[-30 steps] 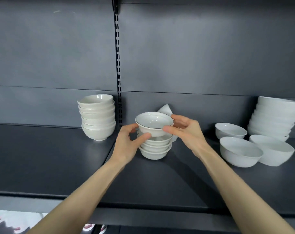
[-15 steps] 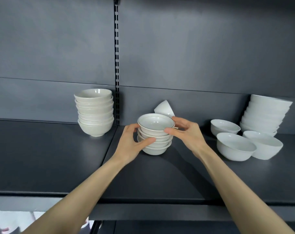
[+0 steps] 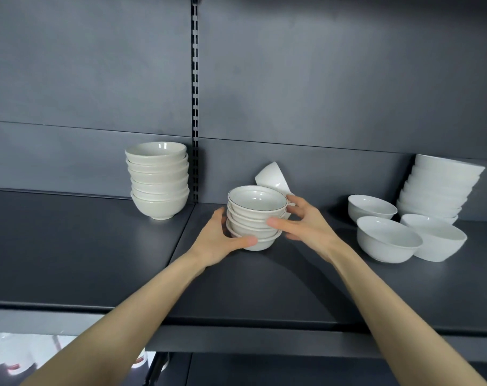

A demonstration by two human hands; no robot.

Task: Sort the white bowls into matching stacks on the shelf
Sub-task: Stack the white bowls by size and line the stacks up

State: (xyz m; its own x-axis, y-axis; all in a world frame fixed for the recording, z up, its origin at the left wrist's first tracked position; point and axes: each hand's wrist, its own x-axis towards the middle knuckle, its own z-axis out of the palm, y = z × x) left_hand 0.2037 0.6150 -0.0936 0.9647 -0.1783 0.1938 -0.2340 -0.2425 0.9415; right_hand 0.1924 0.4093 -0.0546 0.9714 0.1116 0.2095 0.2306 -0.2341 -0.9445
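Note:
A short stack of dark-rimmed white bowls (image 3: 255, 218) stands mid-shelf, its top bowl (image 3: 257, 198) nested in place. My left hand (image 3: 218, 242) grips the stack's lower left side, thumb against the bottom bowl. My right hand (image 3: 306, 227) holds the right side, thumb on the front and fingers behind the top bowl. A tall cream stack (image 3: 158, 179) stands at the left. A taller plain white stack (image 3: 440, 185) stands far right, with three loose plain bowls (image 3: 388, 243) in front of it.
One white bowl (image 3: 273, 176) leans tilted against the back panel just behind the middle stack. The dark shelf (image 3: 83, 246) has bare surface at the left and front. A slotted upright rail (image 3: 195, 107) runs down the back wall.
The dark-rimmed bowl held above the middle stack came down and now sits nested on it. Both hands slid lower onto the stack's sides.

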